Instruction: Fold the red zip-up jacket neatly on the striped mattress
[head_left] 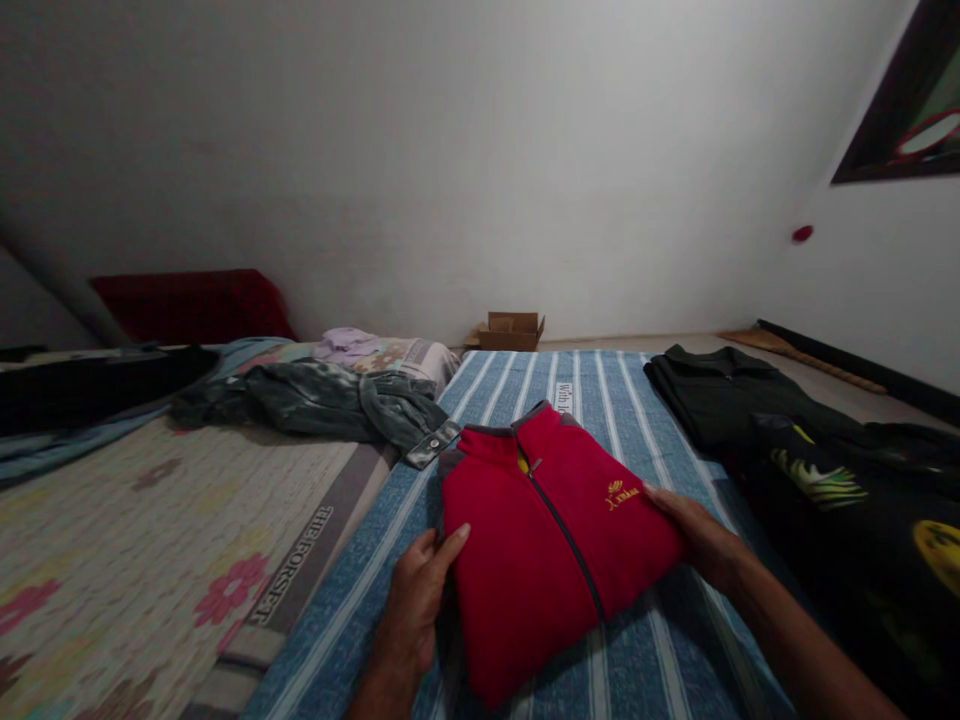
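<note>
A red zip jacket with a grey collar and a yellow chest logo lies folded on the blue striped mattress. My left hand rests flat against the jacket's left edge, fingers together and touching the fabric. My right hand lies on the jacket's right edge, fingers pointing toward the logo. Neither hand has closed around the cloth.
Dark folded garments and a black printed one lie to the right. A crumpled grey-green garment lies to the left on a floral mattress. A red pillow, a lilac cloth and a small cardboard box sit near the wall.
</note>
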